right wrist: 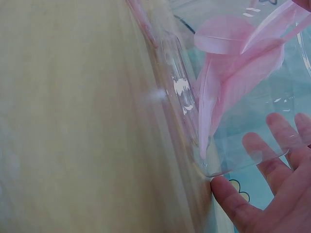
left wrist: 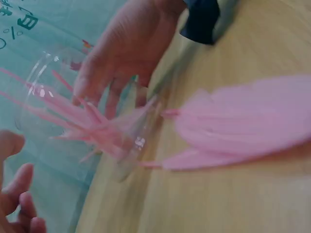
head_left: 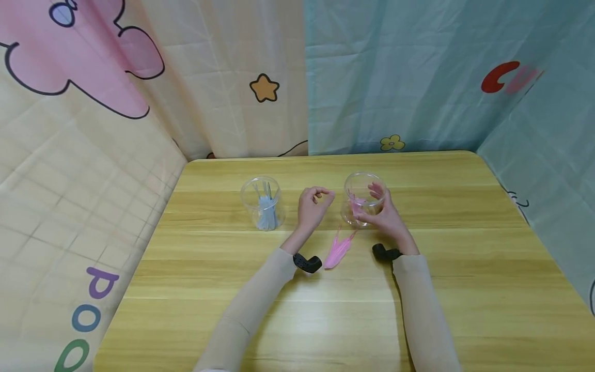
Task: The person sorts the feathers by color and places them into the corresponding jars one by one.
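My right hand [head_left: 389, 218] grips the right side of a clear plastic jar [head_left: 347, 211], thumb near its front and fingers round the back. Several pink feathers [right wrist: 226, 63] stand inside the jar, quills up. To the left of that jar, my left hand [head_left: 312, 209] hovers with loosely bent fingers. Nothing shows between its fingers [left wrist: 19, 187] in the left wrist view. In front of the jar, loose pink feathers [head_left: 338, 252] lie on the table between my wrists, quills pointing toward the jar.
A second clear jar [head_left: 248, 199] stands to the left, with light blue feathers [head_left: 267, 213] in it. The wooden table [head_left: 209, 289] ends at a printed curtain [head_left: 223, 103] behind. Black cameras [head_left: 308, 263] are strapped at both wrists.
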`<state>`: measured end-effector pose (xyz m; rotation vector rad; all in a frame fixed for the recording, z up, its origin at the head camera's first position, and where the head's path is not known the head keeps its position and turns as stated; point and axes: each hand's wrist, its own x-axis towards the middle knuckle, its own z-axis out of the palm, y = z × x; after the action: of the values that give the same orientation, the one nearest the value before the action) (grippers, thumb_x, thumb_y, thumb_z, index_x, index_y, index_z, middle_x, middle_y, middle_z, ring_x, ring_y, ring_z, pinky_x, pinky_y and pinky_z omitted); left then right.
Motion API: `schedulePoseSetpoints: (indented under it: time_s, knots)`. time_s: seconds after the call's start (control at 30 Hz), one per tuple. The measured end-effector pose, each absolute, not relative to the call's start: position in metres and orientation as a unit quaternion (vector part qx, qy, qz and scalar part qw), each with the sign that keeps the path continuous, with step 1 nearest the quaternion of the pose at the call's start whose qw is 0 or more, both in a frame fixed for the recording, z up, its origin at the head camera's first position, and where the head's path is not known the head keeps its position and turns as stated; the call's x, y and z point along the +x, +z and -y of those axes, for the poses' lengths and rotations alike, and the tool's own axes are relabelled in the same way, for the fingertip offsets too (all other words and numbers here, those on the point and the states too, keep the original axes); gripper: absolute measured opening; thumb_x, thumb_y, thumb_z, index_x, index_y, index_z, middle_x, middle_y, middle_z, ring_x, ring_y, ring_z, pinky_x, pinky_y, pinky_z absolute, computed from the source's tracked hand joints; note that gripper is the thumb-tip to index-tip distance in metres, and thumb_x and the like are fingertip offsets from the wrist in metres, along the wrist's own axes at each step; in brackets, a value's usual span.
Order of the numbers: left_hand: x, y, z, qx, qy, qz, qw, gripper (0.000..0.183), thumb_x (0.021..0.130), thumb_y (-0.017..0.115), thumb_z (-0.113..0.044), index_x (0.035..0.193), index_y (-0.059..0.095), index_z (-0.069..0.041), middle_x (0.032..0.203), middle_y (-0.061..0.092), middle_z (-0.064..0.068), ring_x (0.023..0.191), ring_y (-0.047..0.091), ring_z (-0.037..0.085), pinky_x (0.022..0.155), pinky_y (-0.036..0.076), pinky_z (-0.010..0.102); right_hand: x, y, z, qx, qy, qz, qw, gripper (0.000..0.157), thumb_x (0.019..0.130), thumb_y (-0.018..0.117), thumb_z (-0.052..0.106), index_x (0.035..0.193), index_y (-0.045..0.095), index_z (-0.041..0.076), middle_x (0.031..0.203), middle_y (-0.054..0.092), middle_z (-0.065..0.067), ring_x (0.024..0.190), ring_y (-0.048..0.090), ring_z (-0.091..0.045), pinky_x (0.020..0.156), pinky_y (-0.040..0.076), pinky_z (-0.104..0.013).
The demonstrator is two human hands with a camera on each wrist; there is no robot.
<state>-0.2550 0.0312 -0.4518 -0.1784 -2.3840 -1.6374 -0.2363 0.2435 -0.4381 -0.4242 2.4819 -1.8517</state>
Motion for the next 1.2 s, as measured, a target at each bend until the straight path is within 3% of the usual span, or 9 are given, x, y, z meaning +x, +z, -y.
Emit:
schedulePoseSetpoints:
  time_s: [0.13, 0.23, 0.53, 1.2]
  knots:
    - [-0.246, -0.465, -0.023, -0.109, -0.404, 0.908, 0.015, 0.028, 0.082, 0.071, -0.047, 0.088, 0.073, -0.019, 0.084, 0.057, -0.002, 0.079, 0.046, 0.012, 0.068, 0.038, 0.028, -0.236, -0.435, -0.243, -0.134, -0.590, -0.796, 0.010, 0.092, 0.078, 0.076, 0.000, 0.145, 0.013, -0.003, 0.149, 0.022, -0.023, 0.135, 0.019, -0.041, 0.107, 0.015, -0.058]
    - [-0.239, -0.467, -0.023, -0.148, -0.313, 0.938, -0.016, 0.030, 0.079, 0.071, -0.053, 0.081, 0.073, -0.023, 0.077, 0.058, -0.009, 0.077, 0.049, 0.012, 0.070, 0.039, 0.027, -0.236, -0.434, -0.243, -0.135, -0.588, -0.797, 0.009, 0.091, 0.078, 0.076, 0.000, 0.144, 0.013, -0.003, 0.149, 0.022, -0.023, 0.136, 0.019, -0.041, 0.107, 0.015, -0.059]
    - [-0.230, -0.463, -0.031, -0.132, -0.218, 0.967, -0.032, 0.035, 0.072, 0.074, -0.058, 0.069, 0.066, -0.025, 0.078, 0.053, -0.010, 0.080, 0.047, 0.013, 0.068, 0.038, 0.027, -0.238, -0.436, -0.243, -0.137, -0.587, -0.798, 0.007, 0.091, 0.078, 0.075, 0.000, 0.144, 0.013, -0.004, 0.149, 0.022, -0.024, 0.136, 0.019, -0.041, 0.107, 0.014, -0.060]
    - [-0.225, -0.464, -0.035, -0.126, -0.187, 0.974, -0.017, 0.025, 0.080, 0.073, -0.047, 0.066, 0.069, -0.026, 0.075, 0.055, -0.011, 0.075, 0.049, 0.011, 0.064, 0.039, 0.026, -0.237, -0.437, -0.243, -0.134, -0.585, -0.799, 0.010, 0.093, 0.078, 0.076, 0.002, 0.145, 0.012, -0.003, 0.149, 0.022, -0.023, 0.136, 0.019, -0.040, 0.107, 0.014, -0.059]
